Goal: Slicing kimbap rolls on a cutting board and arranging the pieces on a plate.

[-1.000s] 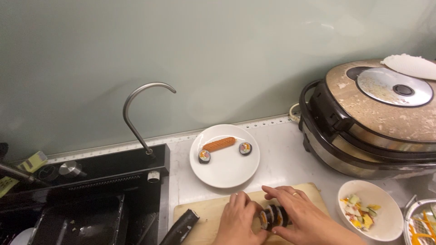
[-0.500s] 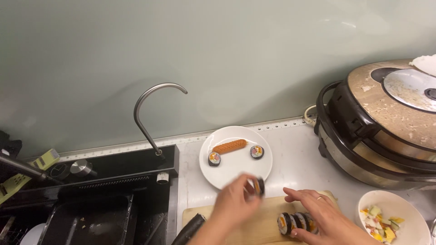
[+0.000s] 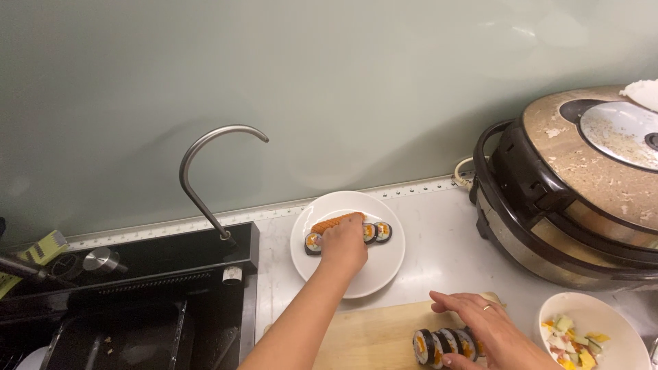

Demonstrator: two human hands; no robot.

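From the head camera, the left hand (image 3: 344,248) reaches over the white plate (image 3: 356,277), fingers bunched on a roll slice hidden beneath them, between the slices (image 3: 377,232) on its right and one slice (image 3: 313,241) on its left; a sausage (image 3: 336,221) lies behind. The right hand (image 3: 483,329) lies flat and unclenched on the sliced roll (image 3: 439,346) on the cutting board (image 3: 363,339). A bowl (image 3: 617,342) stands right, near the rice cooker (image 3: 582,199).

Plate (image 3: 384,274) between sink (image 3: 103,329) and cooker (image 3: 576,205).
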